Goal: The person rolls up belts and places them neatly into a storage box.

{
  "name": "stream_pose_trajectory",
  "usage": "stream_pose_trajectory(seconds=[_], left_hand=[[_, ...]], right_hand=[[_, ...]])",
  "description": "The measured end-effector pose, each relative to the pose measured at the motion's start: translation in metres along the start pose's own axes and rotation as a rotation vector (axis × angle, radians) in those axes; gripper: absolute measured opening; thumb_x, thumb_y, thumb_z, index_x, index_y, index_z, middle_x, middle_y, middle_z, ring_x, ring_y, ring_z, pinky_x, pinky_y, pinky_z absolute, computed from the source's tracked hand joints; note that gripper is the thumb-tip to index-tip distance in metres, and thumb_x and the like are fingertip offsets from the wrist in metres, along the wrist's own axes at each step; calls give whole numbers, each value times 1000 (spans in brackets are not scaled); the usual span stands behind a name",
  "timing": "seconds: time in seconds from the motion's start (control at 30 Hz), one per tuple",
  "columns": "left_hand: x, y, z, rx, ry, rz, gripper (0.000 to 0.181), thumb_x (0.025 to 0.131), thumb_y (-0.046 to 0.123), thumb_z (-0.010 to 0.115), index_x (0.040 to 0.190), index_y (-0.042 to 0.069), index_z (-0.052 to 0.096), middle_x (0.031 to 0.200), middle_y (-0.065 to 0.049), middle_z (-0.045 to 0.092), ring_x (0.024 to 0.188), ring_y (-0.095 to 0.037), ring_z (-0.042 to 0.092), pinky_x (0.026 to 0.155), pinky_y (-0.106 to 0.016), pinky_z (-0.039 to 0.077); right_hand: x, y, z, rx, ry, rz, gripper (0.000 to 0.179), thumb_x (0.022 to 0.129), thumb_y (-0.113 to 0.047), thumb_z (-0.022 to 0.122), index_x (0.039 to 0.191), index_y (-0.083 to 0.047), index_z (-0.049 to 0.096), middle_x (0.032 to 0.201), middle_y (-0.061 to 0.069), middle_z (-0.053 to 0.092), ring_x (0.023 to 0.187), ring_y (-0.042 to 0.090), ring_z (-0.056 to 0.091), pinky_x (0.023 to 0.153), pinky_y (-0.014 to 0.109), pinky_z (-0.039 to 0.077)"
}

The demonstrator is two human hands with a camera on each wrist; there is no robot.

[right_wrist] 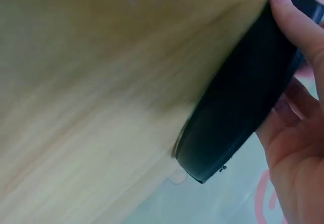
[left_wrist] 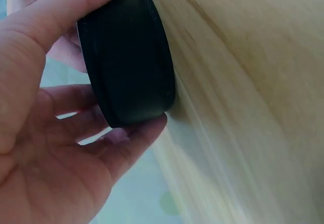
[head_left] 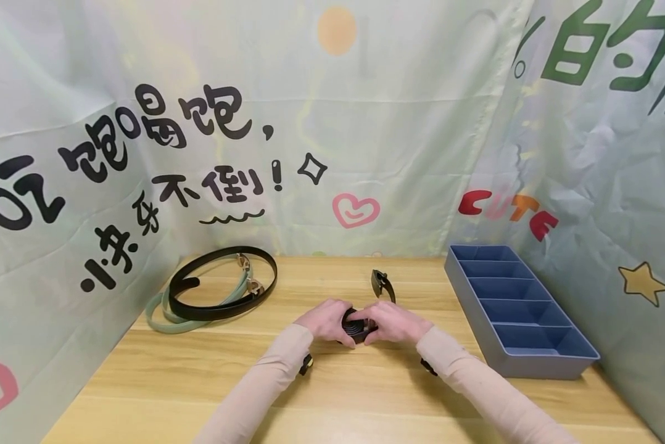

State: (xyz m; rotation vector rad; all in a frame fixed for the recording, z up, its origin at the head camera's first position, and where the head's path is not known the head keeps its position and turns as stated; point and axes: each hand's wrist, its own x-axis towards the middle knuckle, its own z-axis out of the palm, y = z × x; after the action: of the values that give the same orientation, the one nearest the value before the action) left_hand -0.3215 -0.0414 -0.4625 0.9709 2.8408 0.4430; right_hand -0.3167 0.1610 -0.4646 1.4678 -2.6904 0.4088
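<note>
In the middle of the table, a black leather belt [head_left: 357,330] is wound into a coil standing on its edge. My left hand [head_left: 328,319] grips the coil from the left, its thumb and fingers curved round the strap, as the left wrist view shows on the belt [left_wrist: 131,67]. From the other side my right hand [head_left: 395,322] holds it, and in the right wrist view the thumb presses on the smooth outer face of the belt [right_wrist: 233,92]. Just beyond the right hand lies a black strap piece with a buckle [head_left: 382,283], partly hidden by that hand.
Back left, a looped black strap [head_left: 216,311] with metal clasps lies over a pale green strap [head_left: 163,325]. A blue-grey tray [head_left: 493,351] with several compartments stands on the right. Printed cloth [head_left: 399,154] walls the wooden table [head_left: 343,401] at the back and sides.
</note>
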Motion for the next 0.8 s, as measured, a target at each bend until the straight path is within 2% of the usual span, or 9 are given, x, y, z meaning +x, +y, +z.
stream_pose_trajectory(seconds=[0.13, 0.3, 0.4, 0.6, 0.8], left_hand=[[-2, 0, -2, -4, -18, -19, 52, 63, 42, 90, 98, 17, 62, 89, 6, 64, 78, -7, 57, 74, -22, 48], [-5, 3, -2, -5, 8, -60, 61, 62, 54, 88, 100, 14, 62, 91, 2, 65, 78, -8, 58, 74, -23, 49], [-6, 2, -1, -8, 26, -53, 59, 63, 53, 87, 100, 14, 63, 91, 1, 66, 78, -9, 58, 74, -24, 50], [-4, -1, 0, -23, 4, -38, 54, 66, 45, 88, 104, 17, 63, 95, 3, 67, 82, -8, 59, 79, -23, 49], [-4, 4, -2, 16, 7, -30, 60, 65, 54, 86, 103, 13, 62, 93, 0, 66, 81, -10, 59, 77, -25, 50]], right_hand=[[3, -1, -1, -2, 1, 6, 45, 74, -24, 85, 116, -18, 70, 103, -1, 73, 90, 9, 67, 78, 27, 54], [5, -1, 3, 1, 20, 55, 39, 74, -32, 84, 109, -17, 74, 100, -2, 76, 83, 6, 69, 71, 21, 54], [4, 0, 2, 15, 6, 57, 40, 76, -33, 82, 112, -17, 73, 103, -2, 75, 85, 5, 68, 73, 21, 53], [0, 3, -2, 58, -21, 23, 48, 76, -17, 83, 121, -13, 69, 112, 2, 73, 98, 12, 68, 83, 28, 54], [2, 2, -1, 16, 17, 43, 37, 77, -21, 82, 112, -16, 73, 103, -2, 75, 85, 6, 67, 74, 24, 52]])
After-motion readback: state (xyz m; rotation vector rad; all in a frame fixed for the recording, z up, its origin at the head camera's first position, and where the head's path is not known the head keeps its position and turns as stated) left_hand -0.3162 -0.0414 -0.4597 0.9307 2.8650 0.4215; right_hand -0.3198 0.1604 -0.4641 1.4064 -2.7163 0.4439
